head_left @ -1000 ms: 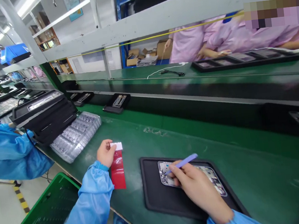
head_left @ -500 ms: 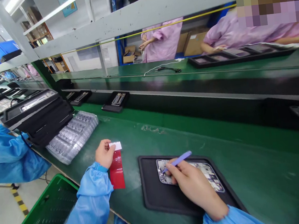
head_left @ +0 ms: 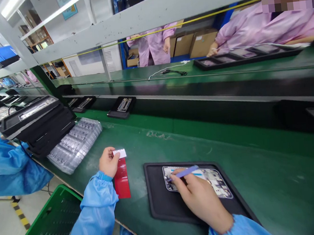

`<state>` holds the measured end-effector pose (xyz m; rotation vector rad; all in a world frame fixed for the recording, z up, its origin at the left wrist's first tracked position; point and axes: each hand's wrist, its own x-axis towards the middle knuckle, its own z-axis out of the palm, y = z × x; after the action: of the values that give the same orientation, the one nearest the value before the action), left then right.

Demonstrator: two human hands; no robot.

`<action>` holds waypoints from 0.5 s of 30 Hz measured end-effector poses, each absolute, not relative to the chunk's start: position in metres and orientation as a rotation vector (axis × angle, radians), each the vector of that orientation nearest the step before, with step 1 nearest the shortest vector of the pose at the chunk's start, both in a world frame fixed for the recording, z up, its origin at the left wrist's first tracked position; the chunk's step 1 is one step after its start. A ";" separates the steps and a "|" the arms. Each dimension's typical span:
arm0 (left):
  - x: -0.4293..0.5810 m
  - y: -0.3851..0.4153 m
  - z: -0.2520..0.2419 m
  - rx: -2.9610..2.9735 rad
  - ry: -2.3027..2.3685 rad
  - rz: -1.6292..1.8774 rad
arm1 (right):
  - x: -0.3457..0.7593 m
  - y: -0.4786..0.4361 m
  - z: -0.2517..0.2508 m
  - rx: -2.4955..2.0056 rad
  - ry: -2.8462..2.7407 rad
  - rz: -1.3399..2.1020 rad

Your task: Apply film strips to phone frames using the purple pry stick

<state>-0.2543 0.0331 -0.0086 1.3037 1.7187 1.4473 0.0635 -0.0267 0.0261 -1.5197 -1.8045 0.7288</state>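
Note:
My left hand [head_left: 109,163] pinches the top of a red strip [head_left: 121,183] with a white label [head_left: 119,153] at its upper end, close to the bench surface. In my right hand [head_left: 200,197] is a purple pry stick [head_left: 187,171], gripped like a pen. Its tip points down at the left end of an open phone frame [head_left: 218,181] that shows small metal parts and a circuit board. That phone frame lies in a black tray [head_left: 162,203], and my fingers cover part of it.
Stacked clear plastic trays of small parts [head_left: 77,144] and black trays [head_left: 44,125] stand at the left. A green crate [head_left: 49,226] sits below the bench edge. Black holders [head_left: 120,107] lie on the lower strip beyond. People in pink coats work across the line.
The purple stick lies slightly flatter and my right hand has shifted a little left and down. My left hand stays on the red strip. A person in pink across the line has turned.

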 end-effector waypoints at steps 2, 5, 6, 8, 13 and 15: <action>-0.255 0.034 -0.009 1.315 1.757 1.428 | 0.064 -0.028 0.024 -1.478 -1.805 0.701; -0.256 0.033 -0.008 1.352 1.819 1.375 | 0.062 -0.028 0.024 -1.424 -1.793 0.683; -0.256 0.033 -0.006 1.370 1.833 1.354 | 0.061 -0.028 0.026 -1.412 -1.786 0.675; -0.253 0.030 0.000 1.410 1.852 1.317 | 0.060 -0.033 0.036 -1.397 -1.770 0.645; -0.255 0.032 0.014 1.480 1.919 1.286 | 0.107 -0.057 0.083 -1.452 -1.714 0.462; -0.263 0.036 0.021 1.545 1.993 1.275 | 0.158 -0.072 0.105 -1.572 -1.671 0.352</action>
<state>-0.2626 0.0362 0.0209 1.5448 1.9927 1.2746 0.1582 -0.0719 0.1049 -1.5716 -1.6708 0.3525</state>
